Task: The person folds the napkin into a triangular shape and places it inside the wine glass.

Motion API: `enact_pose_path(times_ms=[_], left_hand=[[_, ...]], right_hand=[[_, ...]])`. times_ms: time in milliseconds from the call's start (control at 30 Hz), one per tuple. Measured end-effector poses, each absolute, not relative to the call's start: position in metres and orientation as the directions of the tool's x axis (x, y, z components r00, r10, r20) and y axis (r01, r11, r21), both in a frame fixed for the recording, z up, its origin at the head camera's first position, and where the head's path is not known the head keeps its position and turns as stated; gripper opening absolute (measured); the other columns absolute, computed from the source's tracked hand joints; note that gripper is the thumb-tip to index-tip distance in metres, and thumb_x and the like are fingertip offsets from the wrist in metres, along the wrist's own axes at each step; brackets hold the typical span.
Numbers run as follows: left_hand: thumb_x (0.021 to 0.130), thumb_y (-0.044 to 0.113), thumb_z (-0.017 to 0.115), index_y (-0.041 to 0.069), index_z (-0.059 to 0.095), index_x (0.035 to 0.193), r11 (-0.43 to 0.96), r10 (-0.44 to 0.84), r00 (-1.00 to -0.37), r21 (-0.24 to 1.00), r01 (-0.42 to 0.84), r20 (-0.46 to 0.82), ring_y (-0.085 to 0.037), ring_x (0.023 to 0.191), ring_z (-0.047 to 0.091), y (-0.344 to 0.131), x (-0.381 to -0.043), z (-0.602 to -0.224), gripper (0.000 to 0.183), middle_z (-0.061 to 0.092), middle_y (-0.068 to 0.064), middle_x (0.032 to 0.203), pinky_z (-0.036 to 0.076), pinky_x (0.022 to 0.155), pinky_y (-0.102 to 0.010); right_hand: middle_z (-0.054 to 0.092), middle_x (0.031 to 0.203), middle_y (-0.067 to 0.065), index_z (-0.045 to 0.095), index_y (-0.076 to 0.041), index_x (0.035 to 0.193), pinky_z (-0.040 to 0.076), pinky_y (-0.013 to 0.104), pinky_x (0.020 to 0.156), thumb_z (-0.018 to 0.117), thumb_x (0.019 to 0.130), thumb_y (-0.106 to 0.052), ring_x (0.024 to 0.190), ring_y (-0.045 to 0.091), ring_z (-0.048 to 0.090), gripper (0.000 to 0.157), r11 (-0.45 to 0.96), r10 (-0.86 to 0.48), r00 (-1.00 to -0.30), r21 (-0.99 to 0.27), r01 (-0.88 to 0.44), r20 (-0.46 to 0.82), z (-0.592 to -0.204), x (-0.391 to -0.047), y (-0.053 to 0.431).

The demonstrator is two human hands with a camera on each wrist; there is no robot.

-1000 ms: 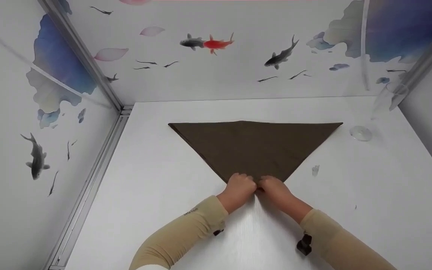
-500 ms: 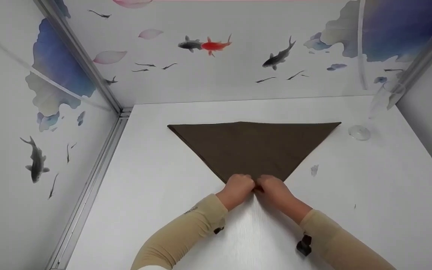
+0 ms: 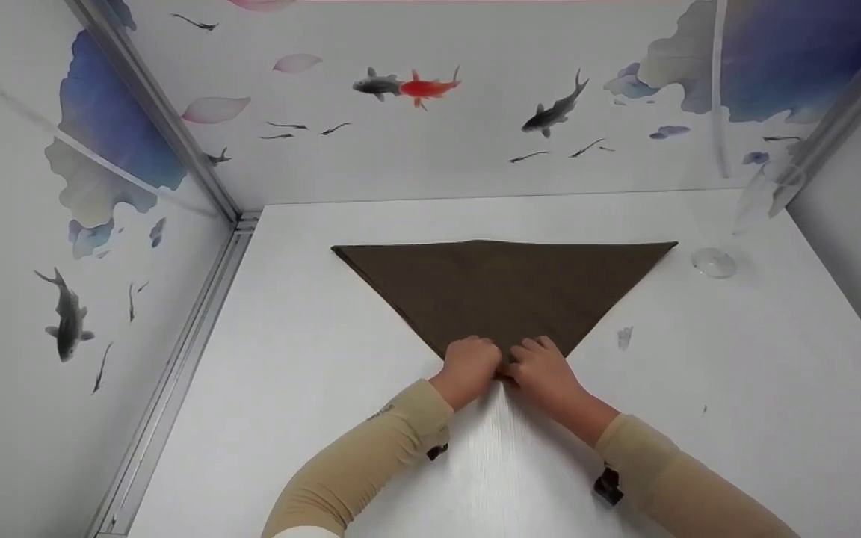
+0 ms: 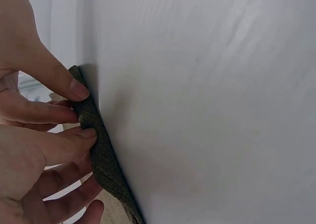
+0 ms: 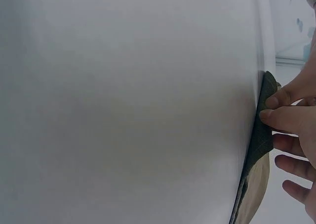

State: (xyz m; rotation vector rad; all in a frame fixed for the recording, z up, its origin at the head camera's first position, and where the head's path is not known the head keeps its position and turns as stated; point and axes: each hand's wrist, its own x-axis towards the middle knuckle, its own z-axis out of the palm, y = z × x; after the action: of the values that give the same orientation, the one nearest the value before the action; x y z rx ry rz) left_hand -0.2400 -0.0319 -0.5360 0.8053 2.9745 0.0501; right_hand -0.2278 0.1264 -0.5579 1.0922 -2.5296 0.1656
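Observation:
A dark brown cloth (image 3: 505, 291), folded into a triangle, lies on the white table with its long edge at the far side. Its near corner is turned over in a narrow roll, seen as a thick band of cloth (image 4: 103, 155) in the left wrist view. My left hand (image 3: 466, 368) pinches this roll between thumb and fingers. Close beside it, my right hand (image 3: 548, 371) pinches the same roll, thumb on the near side in the right wrist view. From the head view the hands hide most of the rolled corner.
A clear stemmed glass (image 3: 714, 263) stands at the table's far right, beyond the cloth's right corner. White panels with painted fish (image 3: 430, 87) close in the back and both sides. A small grey mark (image 3: 625, 338) shows on the table right of the cloth.
Both hands have shifted slightly away from me along the cloth, still gripping the near corner. My right hand's fingers have lifted and spread a little. The rest of the cloth stays flat.

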Motion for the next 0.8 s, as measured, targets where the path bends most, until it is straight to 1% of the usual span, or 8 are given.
enact_pose_path(times_ms=[100, 200, 400, 533, 667, 800], left_hand=[[0.092, 0.014, 0.068, 0.02, 0.066, 0.068, 0.874, 0.487, -0.873, 0.029, 0.486, -0.034, -0.016, 0.069, 0.061, -0.031, -0.24, -0.535, 0.024, 0.063, 0.002, 0.073, 0.053, 0.06, -0.033], [0.091, 0.014, 0.069, 0.021, 0.067, 0.071, 0.872, 0.489, -0.872, 0.013, 0.489, 0.004, -0.016, 0.068, 0.061, -0.033, -0.239, -0.537, 0.021, 0.063, 0.002, 0.072, 0.053, 0.058, -0.032], [0.091, 0.017, 0.07, 0.021, 0.074, 0.078, 0.822, 0.568, -0.822, -0.084, 0.564, 0.036, -0.015, 0.07, 0.058, -0.038, -0.234, -0.541, 0.014, 0.062, 0.001, 0.076, 0.051, 0.06, -0.03], [0.092, 0.018, 0.069, 0.021, 0.075, 0.083, 0.805, 0.59, -0.807, -0.107, 0.583, 0.043, -0.015, 0.071, 0.057, -0.04, -0.231, -0.543, 0.012, 0.063, 0.001, 0.079, 0.051, 0.061, -0.03], [0.092, 0.019, 0.069, 0.022, 0.075, 0.082, 0.807, 0.588, -0.806, -0.12, 0.578, 0.067, -0.015, 0.07, 0.058, -0.04, -0.232, -0.545, 0.013, 0.063, 0.002, 0.078, 0.051, 0.06, -0.031], [0.091, 0.017, 0.069, 0.021, 0.074, 0.077, 0.814, 0.579, -0.811, -0.116, 0.569, 0.08, -0.015, 0.067, 0.058, -0.04, -0.235, -0.545, 0.015, 0.064, 0.002, 0.074, 0.051, 0.06, -0.031]], right_hand=[[0.051, 0.067, 0.001, 0.076, -0.016, 0.073, 0.041, 0.038, 0.066, 0.083, 0.076, -0.016, 0.068, 0.023, 0.048, 0.007, 0.692, -0.676, -0.614, 0.065, -0.719, 0.408, -0.558, -0.231, 0.126], [0.053, 0.068, 0.002, 0.075, -0.014, 0.073, 0.04, 0.038, 0.065, 0.082, 0.077, -0.015, 0.068, 0.023, 0.049, 0.008, 0.695, -0.669, -0.622, 0.046, -0.717, 0.408, -0.559, -0.233, 0.126], [0.057, 0.069, 0.003, 0.076, -0.014, 0.075, 0.041, 0.038, 0.065, 0.078, 0.08, -0.01, 0.07, 0.024, 0.052, 0.006, 0.719, -0.662, -0.675, 0.026, -0.694, 0.326, -0.562, -0.232, 0.126], [0.056, 0.069, 0.004, 0.076, -0.013, 0.077, 0.042, 0.038, 0.065, 0.077, 0.081, -0.01, 0.07, 0.024, 0.052, 0.005, 0.728, -0.662, -0.689, 0.031, -0.685, 0.294, -0.561, -0.233, 0.126], [0.056, 0.07, 0.004, 0.076, -0.013, 0.078, 0.041, 0.038, 0.064, 0.076, 0.082, -0.009, 0.07, 0.024, 0.052, 0.006, 0.729, -0.666, -0.692, 0.044, -0.683, 0.278, -0.561, -0.235, 0.127], [0.058, 0.071, 0.004, 0.077, -0.015, 0.08, 0.041, 0.038, 0.064, 0.076, 0.081, -0.009, 0.07, 0.024, 0.052, 0.006, 0.742, -0.655, -0.716, 0.023, -0.67, 0.241, -0.558, -0.237, 0.126]])
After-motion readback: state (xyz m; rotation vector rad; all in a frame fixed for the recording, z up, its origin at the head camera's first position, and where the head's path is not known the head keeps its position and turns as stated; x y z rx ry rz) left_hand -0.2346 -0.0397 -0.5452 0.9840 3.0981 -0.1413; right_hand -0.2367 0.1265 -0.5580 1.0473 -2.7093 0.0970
